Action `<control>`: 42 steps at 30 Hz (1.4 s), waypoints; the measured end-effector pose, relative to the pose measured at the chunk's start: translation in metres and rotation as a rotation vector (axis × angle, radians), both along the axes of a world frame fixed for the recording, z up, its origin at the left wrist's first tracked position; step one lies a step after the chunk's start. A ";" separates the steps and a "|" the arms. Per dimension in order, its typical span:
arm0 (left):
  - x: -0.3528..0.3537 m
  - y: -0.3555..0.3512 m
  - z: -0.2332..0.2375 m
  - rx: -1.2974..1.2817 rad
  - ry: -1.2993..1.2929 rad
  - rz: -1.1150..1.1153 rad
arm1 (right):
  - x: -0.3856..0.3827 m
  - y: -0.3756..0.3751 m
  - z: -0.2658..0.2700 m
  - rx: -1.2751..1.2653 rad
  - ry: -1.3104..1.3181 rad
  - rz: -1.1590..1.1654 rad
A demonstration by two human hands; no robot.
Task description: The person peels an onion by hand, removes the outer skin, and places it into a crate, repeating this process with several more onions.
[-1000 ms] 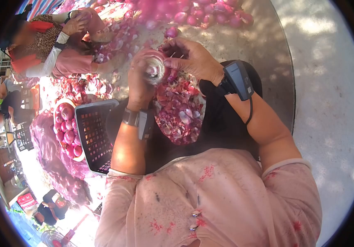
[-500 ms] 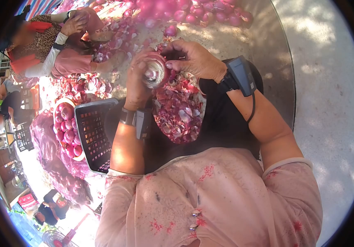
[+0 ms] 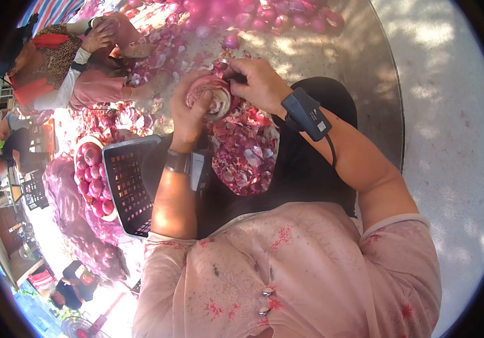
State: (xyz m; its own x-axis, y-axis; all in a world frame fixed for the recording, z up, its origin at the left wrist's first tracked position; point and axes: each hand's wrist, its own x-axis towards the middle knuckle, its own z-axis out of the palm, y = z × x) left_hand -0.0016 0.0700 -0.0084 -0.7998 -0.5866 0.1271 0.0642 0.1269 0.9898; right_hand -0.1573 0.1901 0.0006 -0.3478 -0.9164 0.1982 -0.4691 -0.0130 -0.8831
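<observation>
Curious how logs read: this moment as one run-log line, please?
left hand holds onion; right hand at its edge; loose skins nearby; dark crate to left

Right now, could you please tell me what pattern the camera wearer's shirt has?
The shirt is pale pink with scattered red floral motifs; the head view shows it best.

Onion [image 3: 212, 93], palm-side surface concealed by the left hand [image 3: 190, 110]. Right hand [image 3: 256, 83], fingertips partly hidden; anything pinched between them is indeterminable. Black crate [image 3: 122, 186], nearest side partly masked by the left leg [image 3: 154, 166]. Onion heap [image 3: 259, 22] at the ground's [image 3: 366, 62] far side, partly blurred, cropped above. Fan [image 3: 77, 328], truncated by the lens rim. Distant people [image 3: 74, 286], handwork too small to resolve.
</observation>
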 end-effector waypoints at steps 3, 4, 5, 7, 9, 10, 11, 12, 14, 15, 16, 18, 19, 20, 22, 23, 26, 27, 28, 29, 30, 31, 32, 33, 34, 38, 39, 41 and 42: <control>-0.002 0.005 0.006 0.062 0.003 -0.007 | -0.002 -0.001 -0.008 -0.018 -0.014 -0.046; -0.002 0.005 0.004 0.064 0.002 -0.005 | -0.002 -0.002 -0.008 -0.007 -0.064 -0.074; -0.003 0.004 0.001 0.148 0.065 -0.008 | -0.002 -0.003 -0.008 0.003 -0.114 -0.101; -0.004 0.003 0.001 0.227 0.128 -0.013 | -0.010 -0.008 -0.011 0.016 -0.241 -0.148; -0.003 0.002 0.003 0.487 0.264 -0.080 | -0.015 -0.008 -0.014 0.025 -0.370 -0.194; -0.002 0.002 0.007 0.522 0.256 -0.056 | -0.015 -0.005 -0.007 0.004 -0.309 -0.108; -0.004 0.004 0.011 0.516 0.257 -0.051 | -0.013 -0.005 -0.002 -0.017 -0.246 -0.020; -0.008 0.007 0.013 0.549 0.292 0.063 | -0.011 -0.002 0.004 0.046 -0.267 0.063; -0.010 0.011 0.014 0.588 0.329 0.187 | -0.008 -0.005 -0.005 -0.027 -0.362 0.140; -0.010 0.009 0.014 0.590 0.328 0.186 | -0.006 -0.006 -0.010 -0.097 -0.458 0.214; -0.008 0.005 0.013 0.566 0.335 0.079 | -0.006 -0.007 -0.011 -0.095 -0.458 0.212; -0.007 0.004 0.010 0.543 0.340 -0.027 | -0.003 -0.007 -0.012 -0.023 -0.483 0.259; -0.008 0.004 0.009 0.537 0.353 -0.002 | -0.002 -0.007 -0.012 -0.022 -0.485 0.258; -0.008 0.004 0.008 0.530 0.365 0.024 | -0.002 -0.006 -0.011 -0.020 -0.485 0.269; -0.007 0.003 0.005 0.537 0.353 0.049 | -0.003 -0.006 -0.008 -0.019 -0.484 0.279; -0.007 0.002 0.004 0.546 0.342 0.074 | -0.003 -0.005 -0.007 -0.003 -0.437 0.278; -0.003 0.000 0.003 0.463 0.250 0.015 | -0.001 -0.002 -0.008 0.007 -0.349 0.263; -0.003 -0.001 0.002 0.465 0.249 0.016 | -0.001 -0.001 -0.008 0.000 -0.307 0.251; -0.004 -0.002 -0.001 0.439 0.235 0.036 | 0.000 -0.001 -0.009 0.001 -0.308 0.250; -0.004 -0.002 -0.004 0.413 0.220 0.056 | 0.001 0.000 -0.009 -0.004 -0.184 0.214; -0.004 -0.003 -0.007 0.413 0.219 0.056 | 0.001 -0.001 -0.009 -0.010 -0.060 0.178; -0.005 -0.004 -0.009 0.405 0.212 0.081 | 0.002 -0.001 -0.009 -0.011 -0.059 0.178; -0.006 -0.005 -0.011 0.396 0.206 0.105 | 0.003 -0.002 -0.010 -0.004 -0.056 0.167; -0.005 -0.005 -0.013 0.395 0.205 0.104 | 0.005 -0.003 -0.012 0.004 -0.055 0.157; -0.005 -0.005 -0.013 0.397 0.190 0.129 | 0.005 -0.003 -0.012 0.003 -0.055 0.157; -0.006 0.001 -0.014 0.414 0.190 0.180 | 0.004 -0.005 -0.017 -0.019 0.062 0.139; -0.006 0.001 -0.014 0.413 0.190 0.179 | 0.004 -0.005 -0.018 -0.018 0.095 0.131; -0.006 0.001 -0.016 0.392 0.179 0.178 | 0.003 -0.004 -0.014 0.022 0.125 0.126; -0.006 0.001 -0.017 0.392 0.178 0.176 | 0.003 -0.004 -0.012 0.062 0.154 0.123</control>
